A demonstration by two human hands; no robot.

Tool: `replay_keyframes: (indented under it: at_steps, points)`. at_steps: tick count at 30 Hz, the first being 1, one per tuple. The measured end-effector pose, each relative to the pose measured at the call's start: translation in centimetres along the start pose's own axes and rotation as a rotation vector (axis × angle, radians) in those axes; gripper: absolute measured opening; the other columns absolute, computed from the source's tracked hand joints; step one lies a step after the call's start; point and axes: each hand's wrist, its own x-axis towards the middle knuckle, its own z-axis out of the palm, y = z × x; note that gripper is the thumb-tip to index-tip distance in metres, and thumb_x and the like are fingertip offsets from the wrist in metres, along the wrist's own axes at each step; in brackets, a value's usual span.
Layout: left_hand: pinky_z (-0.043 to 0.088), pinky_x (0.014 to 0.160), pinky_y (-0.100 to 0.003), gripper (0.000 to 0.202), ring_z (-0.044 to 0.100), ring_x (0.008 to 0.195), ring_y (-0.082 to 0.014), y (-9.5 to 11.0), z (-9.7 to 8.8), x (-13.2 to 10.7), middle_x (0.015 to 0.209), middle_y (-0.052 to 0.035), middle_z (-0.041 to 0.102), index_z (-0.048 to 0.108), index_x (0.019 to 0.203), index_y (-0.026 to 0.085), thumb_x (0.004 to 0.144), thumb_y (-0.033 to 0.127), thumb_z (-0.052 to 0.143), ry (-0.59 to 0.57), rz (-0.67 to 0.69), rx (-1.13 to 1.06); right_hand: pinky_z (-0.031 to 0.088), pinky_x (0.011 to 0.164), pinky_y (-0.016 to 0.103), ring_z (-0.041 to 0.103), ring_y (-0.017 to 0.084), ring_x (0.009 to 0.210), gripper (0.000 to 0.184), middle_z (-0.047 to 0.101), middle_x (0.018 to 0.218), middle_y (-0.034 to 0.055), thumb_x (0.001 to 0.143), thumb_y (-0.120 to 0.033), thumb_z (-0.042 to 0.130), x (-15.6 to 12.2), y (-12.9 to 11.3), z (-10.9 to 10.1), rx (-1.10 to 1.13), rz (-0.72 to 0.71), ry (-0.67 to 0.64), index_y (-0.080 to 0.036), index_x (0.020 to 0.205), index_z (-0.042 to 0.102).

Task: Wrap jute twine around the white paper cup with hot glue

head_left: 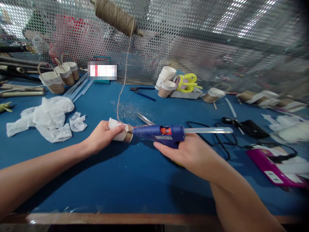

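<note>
My left hand (102, 133) grips a white paper cup (116, 129) lying on its side, its base end pointing right and wrapped in brown twine. A blue hot glue gun (156, 132) is in my right hand (190, 149), fingers closed round its handle. The gun's nozzle meets the twine-wrapped end of the cup, by my left thumb. A clear glue stick (209, 130) juts from the back of the gun. From the cup a strand of twine (123, 83) runs up to a spool (116, 16) hung on the mesh.
Scissors (145, 118) lie just behind the gun, pliers (143, 92) farther back. Lace (48, 116) is heaped at left below several finished twine cups (51, 82). At right are a black cord (220, 141) and a purple power strip (265, 167). Perforated mesh (193, 38) closes the back.
</note>
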Motion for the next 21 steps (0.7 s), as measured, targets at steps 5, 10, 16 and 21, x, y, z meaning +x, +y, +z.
replay_keyframes:
  at_steps: [5, 10, 16, 21]
  points:
    - [0.045, 0.065, -0.025, 0.034, 0.06, 0.072, -0.0191, -0.08, 0.11, 0.01, 0.078, -0.0063, 0.068, 0.068, 0.085, 0.01, 0.073, 0.039, 0.055, 0.004, -0.003, 0.002, 0.046, 0.061, 0.028, 0.056, 0.017, 0.064, 0.016, 0.063, 0.07, 0.0003, 0.076, -0.033, 0.049, -0.04, -0.25, -0.09, 0.02, -0.006, 0.003, -0.021, 0.077, 0.059]
    - [0.045, 0.066, -0.026, 0.035, 0.061, 0.073, -0.0201, 0.12, 0.16, -0.13, 0.079, -0.0074, 0.069, 0.068, 0.086, 0.009, 0.074, 0.04, 0.054, -0.005, -0.004, 0.016, 0.044, 0.053, 0.028, 0.053, 0.016, 0.055, 0.018, 0.059, 0.06, 0.0011, 0.076, -0.035, 0.047, 0.0, -0.17, 0.0, -0.046, 0.002, -0.009, -0.02, 0.074, 0.058]
    - [0.045, 0.063, -0.025, 0.036, 0.061, 0.072, -0.0186, 0.04, 0.06, -0.14, 0.084, -0.0083, 0.069, 0.068, 0.089, 0.009, 0.074, 0.039, 0.054, -0.002, 0.007, 0.025, 0.044, 0.053, 0.028, 0.054, 0.016, 0.053, 0.022, 0.061, 0.059, 0.0015, 0.077, -0.032, 0.042, 0.01, 0.12, 0.02, -0.113, -0.079, 0.03, -0.019, 0.078, 0.061]
    - [0.044, 0.058, -0.022, 0.037, 0.061, 0.068, -0.0175, 0.01, 0.08, -0.16, 0.083, -0.0077, 0.07, 0.068, 0.09, 0.009, 0.074, 0.039, 0.054, 0.006, 0.009, 0.051, 0.046, 0.06, 0.033, 0.057, 0.019, 0.058, 0.023, 0.063, 0.063, 0.0042, 0.073, -0.033, 0.046, -0.04, 0.3, -0.27, -0.197, -0.138, 0.001, -0.019, 0.077, 0.063]
